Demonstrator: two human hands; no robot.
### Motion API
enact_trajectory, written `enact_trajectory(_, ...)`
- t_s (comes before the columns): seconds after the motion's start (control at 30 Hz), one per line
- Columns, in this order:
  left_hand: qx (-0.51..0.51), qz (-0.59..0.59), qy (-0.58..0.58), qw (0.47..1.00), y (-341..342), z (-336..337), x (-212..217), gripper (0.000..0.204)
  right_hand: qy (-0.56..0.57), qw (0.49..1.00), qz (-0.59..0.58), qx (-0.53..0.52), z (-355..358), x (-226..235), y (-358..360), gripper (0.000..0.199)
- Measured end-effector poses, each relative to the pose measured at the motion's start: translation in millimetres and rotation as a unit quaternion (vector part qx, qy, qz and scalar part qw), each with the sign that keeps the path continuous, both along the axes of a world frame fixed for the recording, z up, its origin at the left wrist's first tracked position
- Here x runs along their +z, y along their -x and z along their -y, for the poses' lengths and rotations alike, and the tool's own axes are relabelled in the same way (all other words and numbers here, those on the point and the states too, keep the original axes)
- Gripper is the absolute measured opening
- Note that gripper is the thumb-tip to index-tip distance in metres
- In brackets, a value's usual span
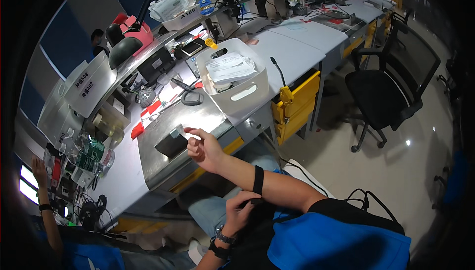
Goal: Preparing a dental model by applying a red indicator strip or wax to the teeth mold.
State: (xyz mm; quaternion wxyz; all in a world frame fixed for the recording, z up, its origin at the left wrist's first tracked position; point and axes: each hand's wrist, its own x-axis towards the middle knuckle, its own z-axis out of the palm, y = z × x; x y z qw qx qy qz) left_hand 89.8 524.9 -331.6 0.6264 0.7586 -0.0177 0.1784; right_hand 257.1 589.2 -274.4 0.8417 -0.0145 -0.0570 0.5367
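Pale bench (pixel 302 42) tops curve from the lower left of the frame to the upper right, with one black office chair (pixel 373 92) on the glossy floor at right. Two bare hands of the wearer meet near the centre. One black armband (pixel 259 180), which the work concerns, circles the right forearm just below the elbow. The left hand (pixel 238 213) appears to pinch its dark lower end; the right hand (pixel 207 152) is half-curled, thumb out, with nothing visible in its grasp. Adjusting the armband looks to be the step in hand, and the next move calls for a steady right forearm and a firm pinch. On the left wrist sit one watch (pixel 225 236) and one black wristband (pixel 217 250). One white bin (pixel 230 102) of papers stands at upper centre; one dark block (pixel 170 144) rests beside the right fingertips. One co-worker's hand (pixel 38 168) shows at the left edge.
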Motion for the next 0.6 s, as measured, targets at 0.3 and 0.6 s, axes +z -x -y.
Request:
enact_trajectory(0.3, -0.038, 0.003, -0.068, 0.997, -0.7, 6.8, 0.3, 0.016, 0.031, 0.963, 0.257, -0.072, 20.0, -19.5, 12.5, 0.017)
enact_trajectory(0.6, -0.019, -0.042, -0.080, 0.996, 0.1, 13.4, 7.3, 0.020, 0.169, 0.819, 0.542, -0.081, 28.5, -101.0, 23.9, 0.018)
